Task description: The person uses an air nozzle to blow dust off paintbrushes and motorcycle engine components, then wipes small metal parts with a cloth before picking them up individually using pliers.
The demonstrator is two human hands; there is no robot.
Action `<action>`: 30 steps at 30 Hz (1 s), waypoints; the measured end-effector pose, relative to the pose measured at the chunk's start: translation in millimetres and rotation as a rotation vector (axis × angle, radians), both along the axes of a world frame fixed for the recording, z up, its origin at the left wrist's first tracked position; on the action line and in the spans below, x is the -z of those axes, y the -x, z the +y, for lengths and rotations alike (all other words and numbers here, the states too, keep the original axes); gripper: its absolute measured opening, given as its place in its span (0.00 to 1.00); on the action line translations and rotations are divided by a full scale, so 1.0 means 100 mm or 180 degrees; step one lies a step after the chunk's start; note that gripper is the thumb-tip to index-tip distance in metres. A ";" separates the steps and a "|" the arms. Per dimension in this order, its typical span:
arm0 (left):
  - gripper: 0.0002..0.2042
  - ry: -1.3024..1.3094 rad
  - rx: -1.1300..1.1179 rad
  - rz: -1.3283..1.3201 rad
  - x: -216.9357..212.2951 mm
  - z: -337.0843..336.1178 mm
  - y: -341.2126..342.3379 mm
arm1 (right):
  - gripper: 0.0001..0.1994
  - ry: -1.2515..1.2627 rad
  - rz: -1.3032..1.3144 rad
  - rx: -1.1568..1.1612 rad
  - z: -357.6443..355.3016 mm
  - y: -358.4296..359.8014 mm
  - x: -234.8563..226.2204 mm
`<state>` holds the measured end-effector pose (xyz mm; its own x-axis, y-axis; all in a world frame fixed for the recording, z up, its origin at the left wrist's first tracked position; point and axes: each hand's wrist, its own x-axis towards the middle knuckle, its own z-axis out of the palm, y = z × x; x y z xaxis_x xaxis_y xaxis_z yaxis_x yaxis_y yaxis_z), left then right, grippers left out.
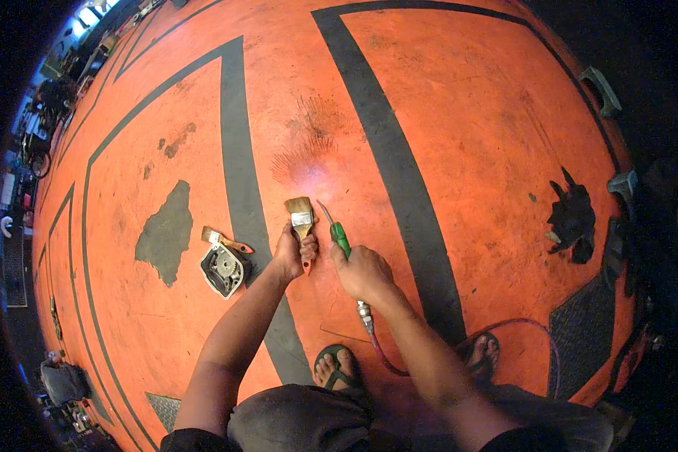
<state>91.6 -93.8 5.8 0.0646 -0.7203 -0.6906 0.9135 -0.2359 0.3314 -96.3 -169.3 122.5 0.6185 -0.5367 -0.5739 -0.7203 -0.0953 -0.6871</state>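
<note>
Our left grip [295, 248] clasps flat tan wooden brush [301, 218] low, presumably baring bristles [299, 204]; right grip [365, 273] encloses green metal-nozzled air gun [340, 237].

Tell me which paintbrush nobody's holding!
It's the loose paintbrush, lying by the gray metal housing. The other paintbrush is different: it's upright-looking in the picture, gripped in the left hand.

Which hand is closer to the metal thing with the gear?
Left. The left hand, gripping a brush, is right of the metal thing; the right hand, holding a green blow gun, is farther right.
</note>
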 end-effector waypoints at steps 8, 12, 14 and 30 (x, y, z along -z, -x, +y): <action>0.32 -0.0585 -0.0174 -0.0478 0.01 -0.09 0.16 | 0.37 0.0054 0.0098 0.0074 -0.01 -0.04 0.04; 0.31 -0.0469 -0.0182 -0.0536 0.01 -0.09 0.17 | 0.37 -0.0251 0.0171 0.0009 -0.02 -0.05 0.02; 0.30 -0.0532 -0.0206 -0.0387 -0.03 -0.09 0.18 | 0.37 -0.0734 0.0098 -0.0079 -0.06 -0.03 -0.12; 0.30 -0.0748 -0.0155 -0.0659 -0.02 -0.16 0.21 | 0.35 -0.0250 0.0033 0.0014 0.03 0.04 0.04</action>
<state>70.4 -109.7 7.4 0.2519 -0.5352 -0.8063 0.8444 -0.2855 0.4533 -100.0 -166.5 118.5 0.6102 -0.4925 -0.6206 -0.7276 -0.0383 -0.6849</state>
